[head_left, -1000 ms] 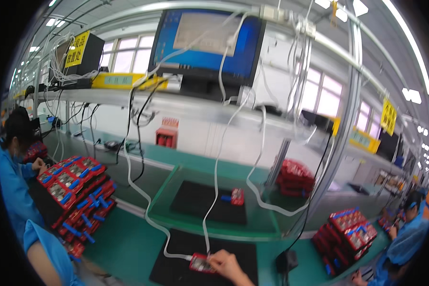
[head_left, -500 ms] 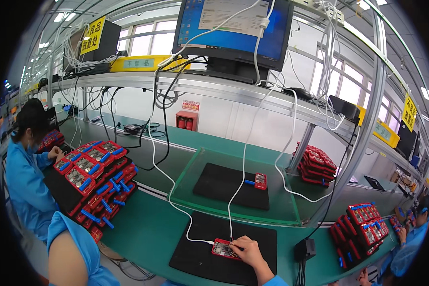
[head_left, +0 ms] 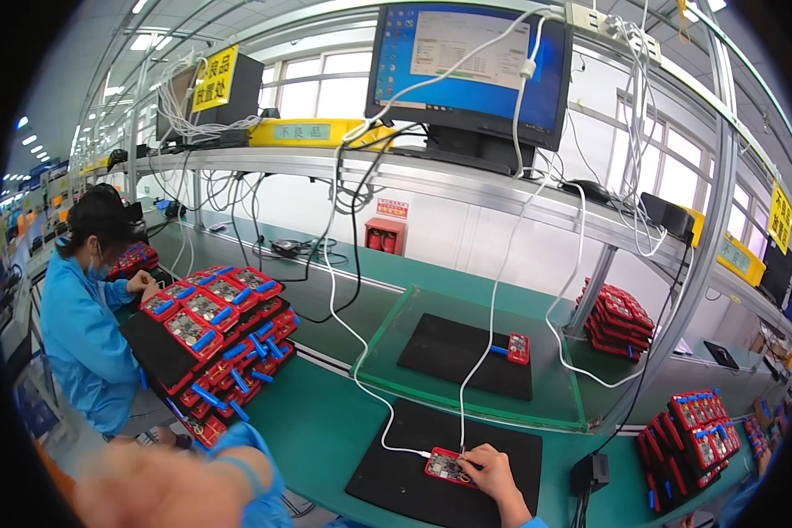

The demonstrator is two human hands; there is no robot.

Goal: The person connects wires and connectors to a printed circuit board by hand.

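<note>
On the black mat [head_left: 396, 484] before me lies a circuit board in a red tray [head_left: 449, 468]. A white cable [head_left: 387, 449] runs into the board's left end. My right hand [head_left: 495, 475] is at the board's upper right, thumb and forefinger pinched on the end of a second white cable [head_left: 464, 422] that hangs from above. The fingers partly hide that end, so its seating is unclear. My left hand [head_left: 163, 488], smeared by motion at the lower left, is nearest the stacked red trays [head_left: 229, 326] with boards and blue pieces; its fingers cannot be made out.
A glass-like sheet carries another black mat [head_left: 431, 352] and a red-trayed board [head_left: 518, 348]. More red trays [head_left: 620, 317] are stacked behind the post, others [head_left: 691, 440] at right. A monitor [head_left: 466, 70] stands on the shelf. At left sits a co-worker in blue [head_left: 79, 334].
My left arm has swung forward, bringing the left hand into view at the lower left. The whole view has shifted, while my right hand stays at the board with the cable.
</note>
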